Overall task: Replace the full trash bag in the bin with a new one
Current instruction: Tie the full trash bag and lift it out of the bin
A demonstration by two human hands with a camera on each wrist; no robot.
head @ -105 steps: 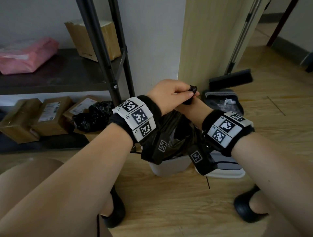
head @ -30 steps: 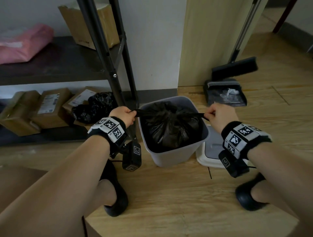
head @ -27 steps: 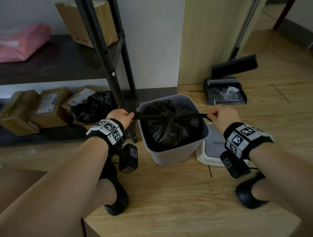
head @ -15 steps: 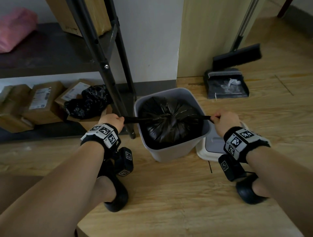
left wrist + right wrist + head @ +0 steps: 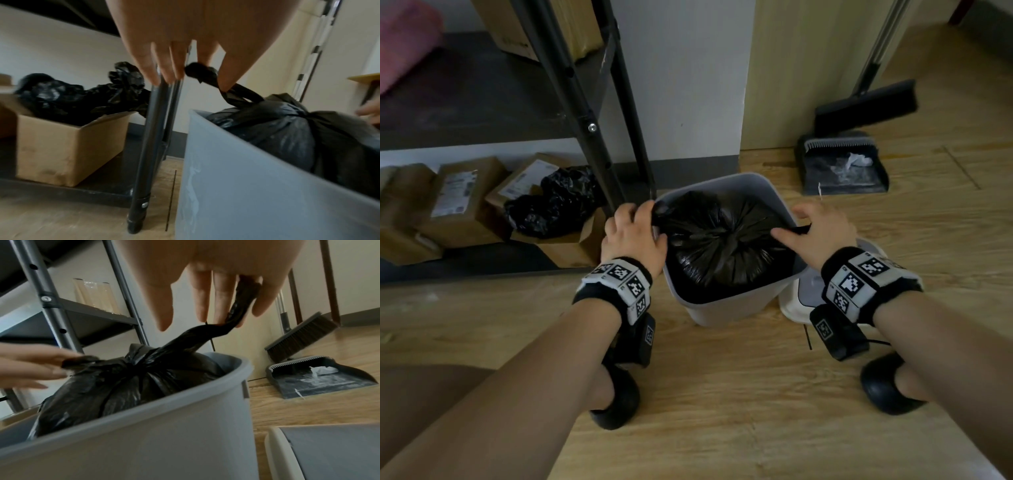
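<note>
now left hand (image 5: pixel 631 238), right hand (image 5: pixel 822 236) pinch bag (image 5: pixel 722 250) at bin (image 5: pixel 722 312) rim

Black trash bag (image 5: pixel 717 246) knotted shut, inside grey bin (image 5: pixel 726 308)

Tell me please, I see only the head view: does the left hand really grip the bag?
Observer: Yes. In the left wrist view the left hand pinches the bag by one end, between thumb and a finger.
Operator: And the right hand?
Observer: The right wrist view shows the right hand holding the other end between two fingers.
Operator: Does the bag stand higher than the bin?
Observer: Its knotted top seems to rise slightly above the bin rim there.
</note>
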